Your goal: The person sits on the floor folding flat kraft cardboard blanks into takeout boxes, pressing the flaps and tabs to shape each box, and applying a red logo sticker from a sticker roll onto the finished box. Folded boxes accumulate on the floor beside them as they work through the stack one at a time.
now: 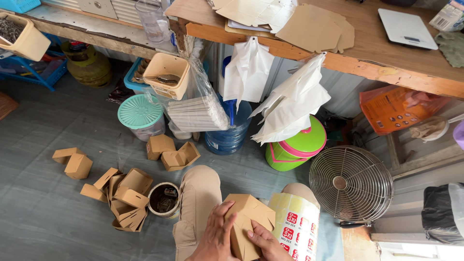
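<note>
While both hands clasp a folded brown cardboard box (247, 220) above the lap — left hand (216, 238) and right hand (267, 245), fingers pressed on its sides — finished boxes (123, 195) litter the grey floor (43, 217).

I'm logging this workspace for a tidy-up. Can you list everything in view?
Folded brown cardboard box: one, in both hands.
Brown cardboard boxes: about a dozen, floor left.
Round sticker roll: one, white-red, beside right knee.
Metal fan: one, grey, floor right.
Lime-green lidded bucket: one, under bench.
Blue water jug: one, under bench.
Teal-lidded tub: one, floor.
White plastic bags: two bunches, hanging from bench.
White scale: one, benchtop.
Left hand: grip on box.
Right hand: grip on box.
</note>
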